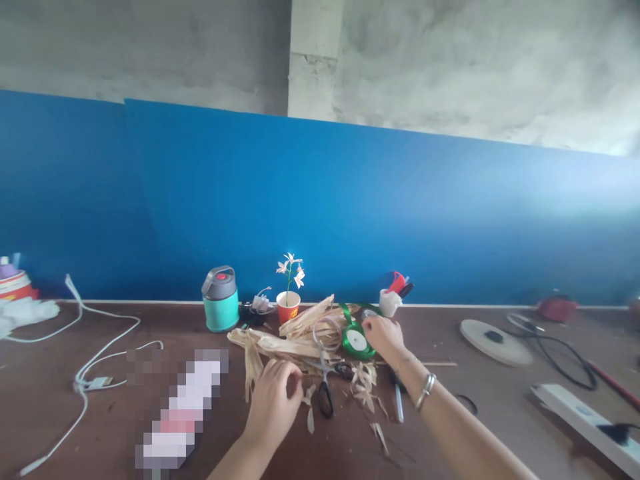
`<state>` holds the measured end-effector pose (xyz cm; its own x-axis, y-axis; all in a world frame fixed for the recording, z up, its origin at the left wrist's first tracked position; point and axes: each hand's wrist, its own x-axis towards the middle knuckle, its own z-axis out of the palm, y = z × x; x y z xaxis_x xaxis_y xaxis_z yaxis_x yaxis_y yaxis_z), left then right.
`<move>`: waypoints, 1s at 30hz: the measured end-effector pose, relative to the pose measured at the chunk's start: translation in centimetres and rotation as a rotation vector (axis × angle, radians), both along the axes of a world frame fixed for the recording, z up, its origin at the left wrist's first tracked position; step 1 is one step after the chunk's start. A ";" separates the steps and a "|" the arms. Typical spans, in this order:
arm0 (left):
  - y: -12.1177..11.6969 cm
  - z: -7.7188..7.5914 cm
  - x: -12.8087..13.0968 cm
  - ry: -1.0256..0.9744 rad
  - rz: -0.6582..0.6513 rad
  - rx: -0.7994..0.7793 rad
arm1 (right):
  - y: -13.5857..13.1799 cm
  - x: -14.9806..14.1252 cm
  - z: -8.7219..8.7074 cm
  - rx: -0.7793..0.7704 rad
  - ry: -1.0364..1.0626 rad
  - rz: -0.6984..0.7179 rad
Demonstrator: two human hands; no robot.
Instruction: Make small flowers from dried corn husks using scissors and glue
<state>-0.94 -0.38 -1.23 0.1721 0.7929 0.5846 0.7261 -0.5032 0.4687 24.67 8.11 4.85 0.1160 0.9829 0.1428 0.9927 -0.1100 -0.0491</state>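
Observation:
My left hand is closed in a pinch, thumb against fingertips, beside pale dried corn husks. Whatever it holds, if anything, is too small to see. Beyond the husks my right hand bends its fingers together at the right side of a green ribbon spool; its fingertips are partly hidden, so what they grip cannot be made out. Scissors with black handles lie between the hands, blades toward the husks. Husk petals are scattered near them. At the back, an orange paper cup holds a white husk flower.
A teal thermos jar stands left of the cup. Behind my right hand is a white cup of pens. White cables lie at left; a round white disc and a power strip lie at right. A blue panel closes the back.

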 end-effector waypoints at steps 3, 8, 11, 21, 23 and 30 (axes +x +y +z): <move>0.0 -0.1 0.1 0.007 -0.002 -0.043 | 2.2 1.4 0.0 -0.067 -0.128 0.056; 0.0 0.0 0.0 -0.023 0.011 -0.025 | 4.1 2.1 -0.6 -0.143 -0.282 0.198; 0.0 -0.1 -0.1 -0.022 0.020 -0.012 | 4.8 2.1 -1.1 -0.166 -0.335 0.259; 0.0 0.0 -0.2 -0.006 0.011 0.029 | 6.3 2.8 -1.8 -0.229 -0.308 0.270; -0.1 0.1 -0.2 -0.003 0.015 0.034 | 6.6 3.1 -1.8 -0.260 -0.282 0.249; 0.1 -0.1 -0.2 0.000 0.023 0.041 | 6.7 3.5 -1.8 -0.310 -0.230 0.220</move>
